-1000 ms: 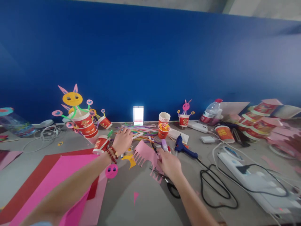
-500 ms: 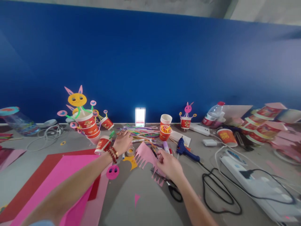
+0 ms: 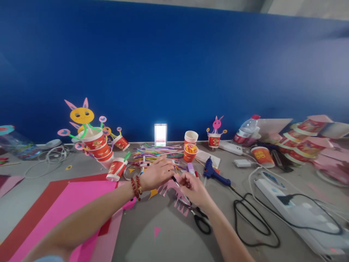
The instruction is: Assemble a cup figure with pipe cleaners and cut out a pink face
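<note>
My right hand [image 3: 193,187] is closed around a slim pen [image 3: 177,184], its dark end pointing up and left toward my other hand. My left hand [image 3: 158,173], with red beads at the wrist, reaches across with fingers stretched out; its fingertips are right by that dark end, and I cannot tell whether they touch it. Beneath both hands lies pink paper [image 3: 182,207] cut into a zigzag fringe. Black-handled scissors [image 3: 202,222] rest beside my right wrist. A scrap of yellow paper [image 3: 153,193] and a pink paper face [image 3: 129,203] lie below my left hand, the face partly covered.
Pipe cleaners [image 3: 152,150] are heaped behind my hands, near stacked paper cups [image 3: 191,137]. To the right are a blue glue gun [image 3: 215,174], its black cable [image 3: 253,222] and a power strip [image 3: 297,218]. Pink sheets [image 3: 68,207] and cup figures [image 3: 95,142] occupy the left.
My left hand has moved right from the pipe cleaners to beside the pen. My right hand still holds the pen, now more visible. The view has shifted slightly.
</note>
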Available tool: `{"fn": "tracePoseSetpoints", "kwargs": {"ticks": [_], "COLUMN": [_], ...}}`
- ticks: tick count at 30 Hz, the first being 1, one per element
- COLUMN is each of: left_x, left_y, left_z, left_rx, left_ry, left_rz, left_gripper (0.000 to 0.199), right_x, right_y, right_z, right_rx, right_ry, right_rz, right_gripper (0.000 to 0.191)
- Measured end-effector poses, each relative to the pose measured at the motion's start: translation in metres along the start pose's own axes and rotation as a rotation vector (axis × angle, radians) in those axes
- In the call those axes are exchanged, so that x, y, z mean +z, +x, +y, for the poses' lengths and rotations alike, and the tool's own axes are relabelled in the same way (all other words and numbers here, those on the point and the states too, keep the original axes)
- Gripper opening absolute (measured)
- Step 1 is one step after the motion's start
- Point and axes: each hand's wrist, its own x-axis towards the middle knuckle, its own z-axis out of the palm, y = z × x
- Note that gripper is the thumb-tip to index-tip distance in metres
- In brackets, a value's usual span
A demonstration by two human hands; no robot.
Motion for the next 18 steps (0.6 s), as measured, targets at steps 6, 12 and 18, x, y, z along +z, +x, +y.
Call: {"fn": "tracePoseSetpoints", "kwargs": {"ticks": [6, 12, 18], "left_x": [0.005, 0.008, 0.011], "left_y": [-0.014, -0.037, -0.020], "left_z": [-0.030, -0.042, -0.020], "left_rx": [-0.170, -0.321, -0.354], "left_ry": [0.061, 0.137, 0.091], "left_rz": [0.011, -0.026, -0.017], "left_gripper": [0.016, 0.012, 0.019], "right_x": [-0.010, -0.010, -0.008], "right_y": [0.004, 0.001, 0.003], "right_z": [0.005, 0.004, 0.007], "right_rx": [-0.022, -0.037, -0.048], "right_ry": [0.092, 0.153, 0.070], "right_rz": [0.337, 0.391, 0.398], "right_gripper": [0.028, 0.034, 0.029]}}
